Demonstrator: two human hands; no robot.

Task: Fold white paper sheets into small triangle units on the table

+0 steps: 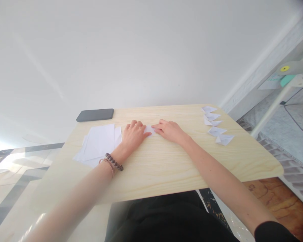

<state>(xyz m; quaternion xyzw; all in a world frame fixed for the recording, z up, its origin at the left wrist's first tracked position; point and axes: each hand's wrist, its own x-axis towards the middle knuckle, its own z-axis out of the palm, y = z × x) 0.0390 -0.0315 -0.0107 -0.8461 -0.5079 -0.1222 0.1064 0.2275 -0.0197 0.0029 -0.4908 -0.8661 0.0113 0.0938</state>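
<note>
Pale wood-grain, the worktop [161,168] in the head view carries a small piece of white paper [149,129] roughly midway between its left and right edges, nearer the far edge than the near one. The left hand [133,136] lies palm down at the paper's left side, its fingers loosely bent and slightly parted, the thumb by the paper's near side. The right hand [170,130] meets it from the opposite side, index finger stretched out to the paper, the others curled in; whether the fingers of either hand pinch the paper or only press it, I cannot tell. Just beside the left hand, toward the left edge, loose white sheets [101,137] overlap in a pile. A dark phone [95,115] lies at the far left corner. Five small folded papers [224,139] form a row near the far right corner, strung out toward the near edge. A beaded bracelet [113,162] circles the left wrist
</note>
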